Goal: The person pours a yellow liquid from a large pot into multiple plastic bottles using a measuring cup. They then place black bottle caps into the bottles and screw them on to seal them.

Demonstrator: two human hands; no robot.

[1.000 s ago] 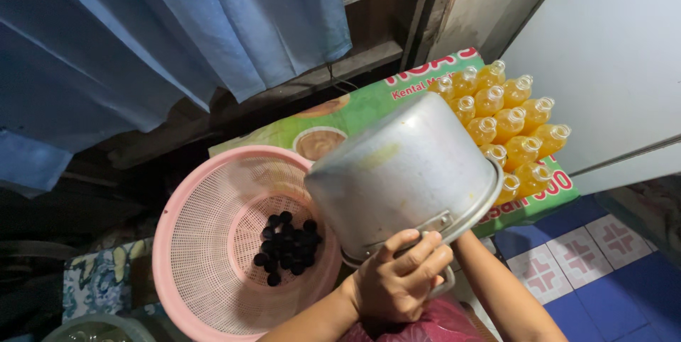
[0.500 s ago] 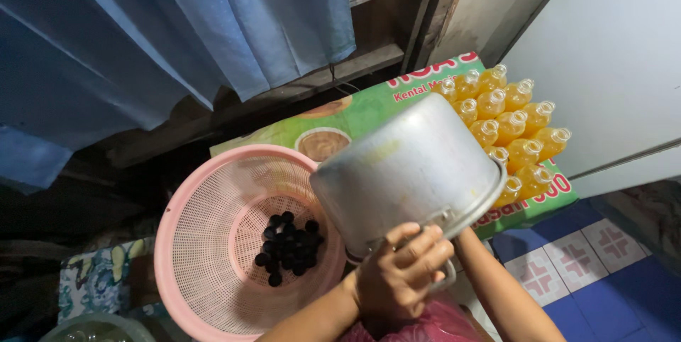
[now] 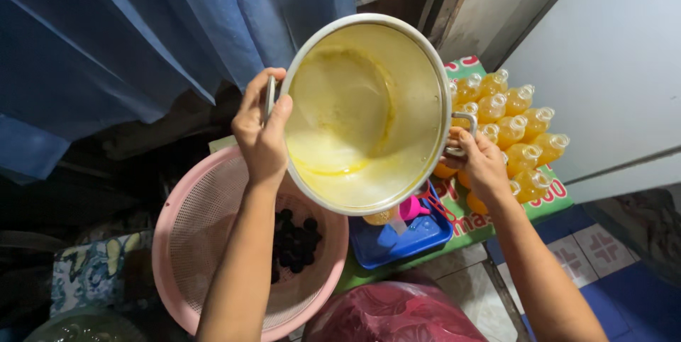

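Two bare hands hold up a big round silver metal pot by its two small side handles. The left hand has its grip closed tight on the left handle. The right hand has its grip closed tight on the right handle. The pot is tipped so its open mouth faces the camera. Inside, the pot is coated yellow, with a thin line of yellow liquid low down.

Under the pot, to the near left, sits a round pink plastic basket with little holes. A small heap of dark round lumps lies in the bottom of it. The left arm crosses over the basket.

Just right of the basket is a blue plastic tray. A bright pink funnel lies in it.

On the far right, behind the right hand, stand rows of small clear bottles of orange drink with clear caps. They stand on a flat green sheet with red printed letters, and one pink-edged corner of it shows at the far end.

A blue cloth curtain hangs at the far left. A plain white wall is on the far right. A dark red plastic bag bulges at the near edge. The floor at the near right has blue and white patterned tiles.
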